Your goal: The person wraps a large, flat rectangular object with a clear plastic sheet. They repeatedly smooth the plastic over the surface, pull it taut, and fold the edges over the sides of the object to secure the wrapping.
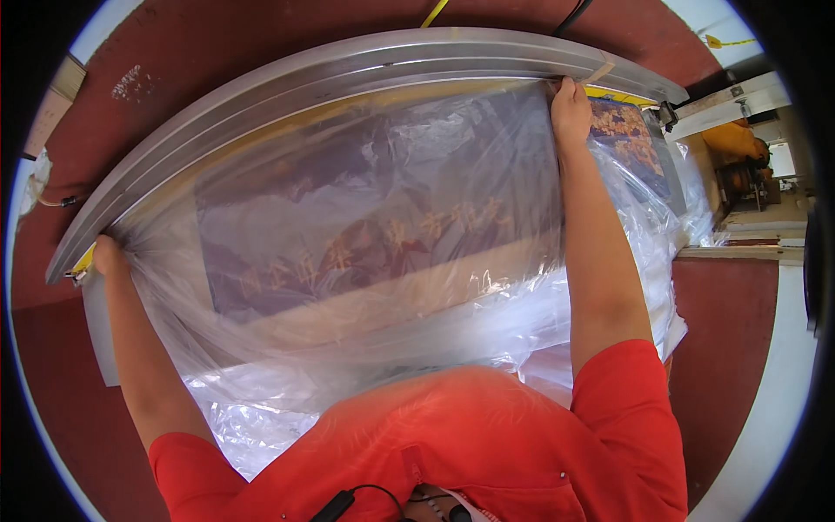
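So the whole thing was arranged around this long grey metal bar (383, 61), which looked bowed through the fisheye. The clear plastic sheet (365, 217) was stretched out on the wearer's side of the bar, its far edge right up along it.

The left hand (106, 255) was just beside the bar's left end, curled in and pinching the sheet, with folds fanning out from it. Its fingertips were hidden, so I couldn't tell exactly how they sat. The right hand (570, 113) was up against the bar toward its right end, also curled, thumb and fingers closed on the plastic's edge.

Under the sheet, near the bar, was a dark panel (252, 217) with gold lettering. A yellow strip (609, 94) ran along the bar's near edge, and a dark, gold-patterned piece (628, 130) was just below the bar's right end.
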`<move>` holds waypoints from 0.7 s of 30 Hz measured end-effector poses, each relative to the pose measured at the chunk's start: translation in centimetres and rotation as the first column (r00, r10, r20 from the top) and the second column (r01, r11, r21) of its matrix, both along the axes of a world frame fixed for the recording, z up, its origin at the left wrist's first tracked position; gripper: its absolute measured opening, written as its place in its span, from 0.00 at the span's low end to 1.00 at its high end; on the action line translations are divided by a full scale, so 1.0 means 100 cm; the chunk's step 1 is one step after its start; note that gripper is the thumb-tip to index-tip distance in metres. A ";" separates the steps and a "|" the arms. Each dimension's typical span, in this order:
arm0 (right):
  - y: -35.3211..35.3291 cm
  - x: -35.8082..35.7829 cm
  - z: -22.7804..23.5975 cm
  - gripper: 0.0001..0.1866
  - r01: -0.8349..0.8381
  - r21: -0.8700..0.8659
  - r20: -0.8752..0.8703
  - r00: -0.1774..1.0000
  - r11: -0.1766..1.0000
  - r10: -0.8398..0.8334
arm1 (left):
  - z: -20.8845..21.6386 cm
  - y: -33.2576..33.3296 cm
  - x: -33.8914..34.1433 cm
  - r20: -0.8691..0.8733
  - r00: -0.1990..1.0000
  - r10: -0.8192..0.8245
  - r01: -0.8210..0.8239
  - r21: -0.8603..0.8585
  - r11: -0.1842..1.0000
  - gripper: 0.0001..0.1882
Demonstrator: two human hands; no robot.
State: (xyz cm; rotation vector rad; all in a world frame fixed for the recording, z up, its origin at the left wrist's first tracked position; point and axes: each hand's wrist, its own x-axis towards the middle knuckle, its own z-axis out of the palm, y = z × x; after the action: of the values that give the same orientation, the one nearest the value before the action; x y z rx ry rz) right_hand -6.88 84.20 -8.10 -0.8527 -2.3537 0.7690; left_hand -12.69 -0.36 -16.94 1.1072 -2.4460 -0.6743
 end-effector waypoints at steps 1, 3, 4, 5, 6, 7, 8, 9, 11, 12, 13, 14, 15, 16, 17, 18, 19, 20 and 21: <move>0.002 0.001 0.001 0.25 0.010 0.014 -0.002 1.000 1.000 -0.010 | 0.002 0.010 -0.002 -0.033 0.999 -0.001 0.004 0.080 0.997 0.23; 0.005 0.000 0.000 0.25 -0.039 -0.013 -0.020 0.999 0.999 0.039 | 0.014 0.014 0.004 -0.125 0.992 0.021 0.016 0.290 0.957 0.18; 0.006 -0.002 -0.001 0.26 -0.097 -0.052 -0.039 0.995 0.994 0.095 | 0.022 0.010 0.013 -0.183 0.982 0.047 0.034 0.414 0.910 0.16; 0.006 -0.004 -0.002 0.27 -0.156 -0.090 -0.060 0.987 0.984 0.151 | 0.032 0.006 0.022 -0.238 0.968 0.080 0.060 0.528 0.847 0.14; 0.012 0.002 0.003 0.28 -0.199 -0.126 -0.028 0.980 0.972 0.197 | 0.037 0.040 0.014 -0.282 0.958 0.057 0.136 0.618 0.774 0.14; 0.014 0.008 0.011 0.29 -0.246 -0.165 0.004 0.968 0.955 0.250 | 0.044 0.083 0.016 -0.326 0.944 0.047 0.206 0.695 0.689 0.14; 0.015 0.013 0.015 0.31 -0.298 -0.211 0.030 0.950 0.931 0.311 | 0.058 0.125 0.024 -0.366 0.929 0.052 0.265 0.758 0.596 0.14; 0.014 0.010 0.015 0.31 -0.335 -0.235 0.064 0.932 0.913 0.358 | 0.064 0.137 0.032 -0.410 0.910 0.062 0.324 0.796 0.511 0.13; 0.019 0.005 0.017 0.31 -0.387 -0.272 0.139 0.890 0.881 0.434 | 0.060 0.130 0.033 -0.429 0.903 -0.003 0.386 0.810 0.441 0.13; 0.005 0.007 0.025 0.29 -0.443 -0.268 0.129 0.863 0.855 0.488 | 0.056 0.109 0.038 -0.410 0.911 -0.037 0.377 0.793 0.478 0.13; -0.019 0.013 0.034 0.27 -0.499 -0.266 0.124 0.830 0.824 0.543 | 0.049 0.075 0.043 -0.372 0.925 -0.070 0.346 0.756 0.555 0.12; -0.040 0.019 0.039 0.25 -0.554 -0.265 0.116 0.794 0.789 0.597 | 0.042 0.033 0.049 -0.299 0.947 -0.117 0.297 0.678 0.672 0.12; -0.059 0.024 0.039 0.23 -0.592 -0.371 0.033 0.762 0.716 0.647 | 0.039 -0.020 0.062 -0.178 0.972 -0.153 0.227 0.549 0.804 0.12; -0.074 0.030 0.037 0.20 -0.622 -0.474 -0.058 0.729 0.624 0.682 | 0.041 -0.069 0.080 -0.009 0.986 -0.168 0.158 0.377 0.913 0.12; -0.085 0.033 0.033 0.17 -0.649 -0.572 -0.164 0.690 0.502 0.705 | 0.056 -0.116 0.106 0.237 0.956 -0.171 0.147 0.115 0.982 0.12; -0.090 0.036 0.027 0.15 -0.686 -0.568 -0.184 0.644 0.454 0.742 | 0.079 -0.152 0.131 0.570 0.811 -0.128 0.323 -0.254 0.912 0.11; -0.093 0.040 0.019 0.13 -0.719 -0.564 -0.206 0.598 0.406 0.774 | 0.102 -0.177 0.153 0.808 0.585 0.070 0.621 -0.502 0.602 0.11; -0.093 0.043 0.014 0.10 -0.755 -0.557 -0.245 0.548 0.347 0.800 | 0.132 -0.185 0.175 0.810 0.556 0.187 0.741 -0.584 0.331 0.11; -0.101 0.049 0.018 0.10 -0.703 -0.541 -0.160 0.625 0.462 0.764 | 0.062 -0.098 0.113 0.680 0.729 -0.080 0.635 -0.628 0.449 0.11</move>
State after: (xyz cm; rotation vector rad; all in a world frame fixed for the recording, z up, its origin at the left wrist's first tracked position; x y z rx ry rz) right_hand -1.93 74.08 -6.35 0.0474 -2.5995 1.8963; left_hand -1.41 -10.19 -10.77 0.3143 -2.9335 0.9080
